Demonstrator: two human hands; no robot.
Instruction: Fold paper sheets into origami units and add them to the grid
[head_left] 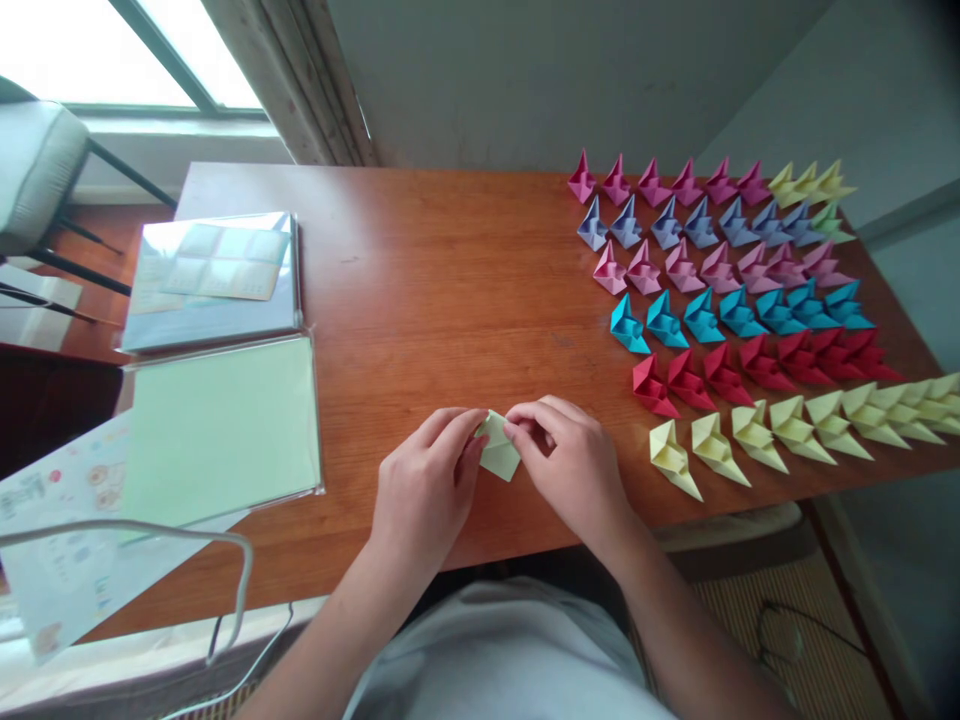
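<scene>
A small folded piece of pale green paper (pixel 501 455) is held just above the table near its front edge. My left hand (pixel 431 470) pinches its left side between thumb and fingers. On the opposite side, my right hand (pixel 566 460) has its thumb and fingertips closed on the paper's upper right edge. Part of the paper is hidden behind the fingertips. To the right of my hands stand rows of folded paper pieces; the nearest row is pale yellow (pixel 673 458), with a red row (pixel 654 385) behind it.
Farther back are blue (pixel 628 325), pink (pixel 609 268), lilac (pixel 592 225) and magenta (pixel 582 180) folded pieces. A stack of light green paper (pixel 225 430) lies left, with a clear-wrapped pack (pixel 210 320) beyond it. A white cable (pixel 150 525) arches at the lower left. A chair (pixel 41 170) stands by the window.
</scene>
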